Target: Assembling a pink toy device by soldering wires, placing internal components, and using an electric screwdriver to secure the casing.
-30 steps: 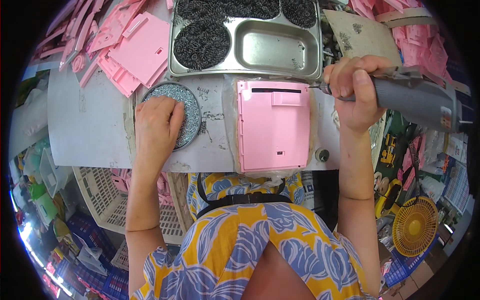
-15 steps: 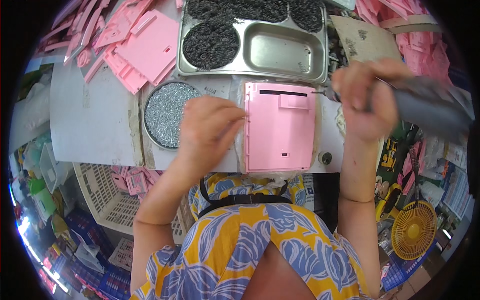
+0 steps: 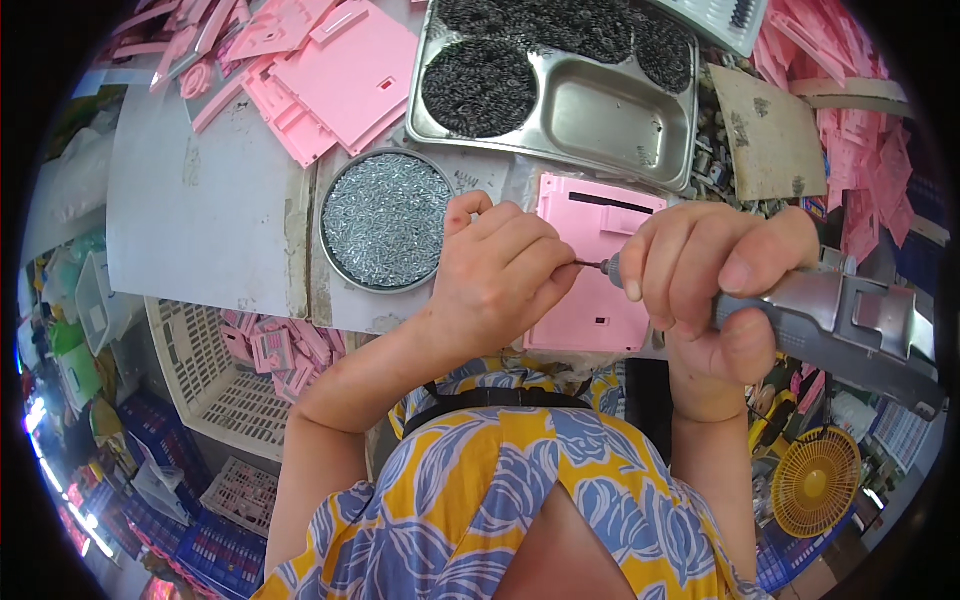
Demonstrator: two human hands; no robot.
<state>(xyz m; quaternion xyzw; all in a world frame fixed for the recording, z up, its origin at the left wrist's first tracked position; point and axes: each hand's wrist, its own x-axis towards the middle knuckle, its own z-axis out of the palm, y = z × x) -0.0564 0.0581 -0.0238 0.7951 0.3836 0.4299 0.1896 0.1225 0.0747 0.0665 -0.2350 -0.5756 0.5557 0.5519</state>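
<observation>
A flat pink plastic panel (image 3: 590,308) with a dark slot near its far edge lies on the table in front of me. In my right hand (image 3: 700,275) is a grey electric screwdriver (image 3: 830,325), held almost level over the panel, with its thin bit pointing left. Pinched together at the bit's tip are the fingers of my left hand (image 3: 505,268); what sits between them is too small to make out. Left of that hand stands a round dish (image 3: 326,225) full of small silver screws (image 3: 385,220).
A steel compartment tray (image 3: 608,112) with black coiled or ring-like parts stands beyond the panel. Pink plastic parts (image 3: 345,75) are piled at the far left, more at the far right. A cream crate (image 3: 205,375) with pink pieces is below left, a yellow fan (image 3: 815,480) below right.
The screwdriver has swung left and nearer, over the panel, from its right edge. My left hand has moved right from the panel's left edge to the bit's tip. The whole view has shifted slightly.
</observation>
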